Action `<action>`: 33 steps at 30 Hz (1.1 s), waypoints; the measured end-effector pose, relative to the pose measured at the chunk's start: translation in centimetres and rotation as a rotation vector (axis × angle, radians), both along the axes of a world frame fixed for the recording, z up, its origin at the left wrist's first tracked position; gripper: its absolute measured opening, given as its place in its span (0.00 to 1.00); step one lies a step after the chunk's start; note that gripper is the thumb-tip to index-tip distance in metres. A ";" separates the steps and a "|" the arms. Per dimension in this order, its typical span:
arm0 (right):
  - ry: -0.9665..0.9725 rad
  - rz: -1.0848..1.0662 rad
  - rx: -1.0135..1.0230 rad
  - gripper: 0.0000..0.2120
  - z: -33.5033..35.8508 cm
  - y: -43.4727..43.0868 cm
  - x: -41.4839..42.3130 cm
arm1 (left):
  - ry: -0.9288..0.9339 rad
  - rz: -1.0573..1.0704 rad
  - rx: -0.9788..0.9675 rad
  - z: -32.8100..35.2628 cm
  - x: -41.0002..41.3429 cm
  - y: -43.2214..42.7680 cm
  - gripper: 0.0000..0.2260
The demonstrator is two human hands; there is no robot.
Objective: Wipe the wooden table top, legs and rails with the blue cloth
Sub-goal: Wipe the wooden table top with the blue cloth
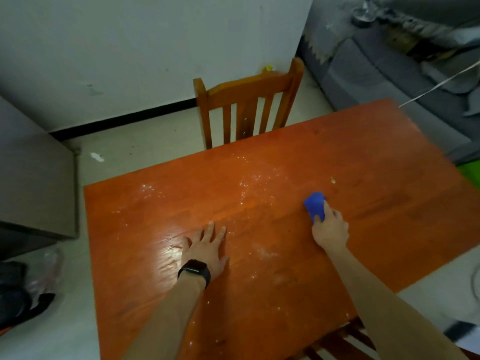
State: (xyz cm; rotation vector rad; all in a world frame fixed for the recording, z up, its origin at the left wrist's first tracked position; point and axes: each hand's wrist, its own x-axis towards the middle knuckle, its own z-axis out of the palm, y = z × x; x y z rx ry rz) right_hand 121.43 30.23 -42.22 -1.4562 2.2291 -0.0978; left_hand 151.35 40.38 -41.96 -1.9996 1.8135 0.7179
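Right hand [331, 229] has its fingers curled round the blue cloth [315, 205] and holds it down on the orange wooden surface [363, 157] - the cloth pokes out just past the fingertips, bunched up. Left hand [207, 246] lies flat and open on the surface, fingers spread, black watch [194, 271] on the wrist, well apart from the right hand. White crumbs [249, 183] are scattered between the two hands and beyond them, and a small yellowish bit [332, 180] sits just past the cloth. A wooden chair [246, 100] stands at the far edge, beyond both hands. On the floor, way off to the left of the left hand, there's a crumpled clear plastic bag [49, 268] - can't tell what's in it.
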 end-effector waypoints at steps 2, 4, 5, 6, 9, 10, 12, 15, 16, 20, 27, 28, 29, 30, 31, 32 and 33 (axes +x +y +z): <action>-0.006 0.047 -0.043 0.27 -0.8 2.3 2.5 | 0.009 -0.015 -0.018 0.2 0.3 -0.3 0.34; -0.096 0.148 -0.077 0.27 -1.5 4.1 5.9 | 0.008 -0.032 -0.027 0.5 0.6 -0.5 0.32; -0.172 0.235 -0.064 0.26 -1.6 4.7 7.5 | 0.008 -0.040 -0.024 0.7 0.7 -0.6 0.32; -0.232 0.332 -0.032 0.26 -1.7 5.0 9.0 | 0.012 -0.044 -0.021 0.8 0.8 -0.8 0.32; -0.331 0.450 0.030 0.24 -1.6 4.6 11.5 | 0.025 -0.045 -0.015 1.1 0.9 -1.2 0.30; -0.360 0.424 0.023 0.23 -1.4 4.3 11.9 | 0.032 -0.043 -0.015 1.2 1.0 -1.3 0.29; -0.447 0.351 0.020 0.21 -1.1 3.6 12.0 | 0.055 -0.042 -0.028 1.3 1.1 -1.9 0.25; -0.490 0.243 -0.093 0.14 -0.6 1.6 10.5 | 0.097 0.003 -0.083 1.6 1.9 -3.4 0.20; -0.459 0.181 -0.152 0.13 -0.6 0.5 9.7 | 0.108 0.034 -0.113 1.6 2.3 -4.0 0.20; -0.249 0.031 -0.273 0.22 0.0 -4.5 6.9 | 0.119 0.139 -0.217 1.4 3.9 -6.5 0.25; -0.080 0.013 -0.151 0.24 -0.6 -9.5 8.4 | 0.083 0.228 -0.257 -0.6 4.2 -11.3 0.30; -0.103 0.073 -0.169 0.23 -0.9 -9.6 9.3 | 0.079 0.243 -0.267 -1.2 4.1 -11.8 0.30; -0.163 0.189 -0.171 0.23 -1.2 -9.4 10.2 | 0.075 0.263 -0.276 -1.9 4.1 -12.3 0.29; -0.247 0.326 -0.143 0.22 -1.2 -9.3 11.0 | 0.070 0.284 -0.285 -2.6 4.1 -12.5 0.28; -0.349 0.431 -0.093 0.22 -1.2 -9.4 11.6 | 0.067 0.305 -0.296 -3.2 4.2 -12.7 0.28; -0.458 0.483 -0.040 0.21 -1.0 -9.8 11.9 | 0.066 0.321 -0.314 -3.9 4.3 -12.7 0.27; -0.511 0.469 -0.039 0.21 -0.9 -10.8 12.0 | 0.061 0.328 -0.345 -4.5 4.4 -12.6 0.27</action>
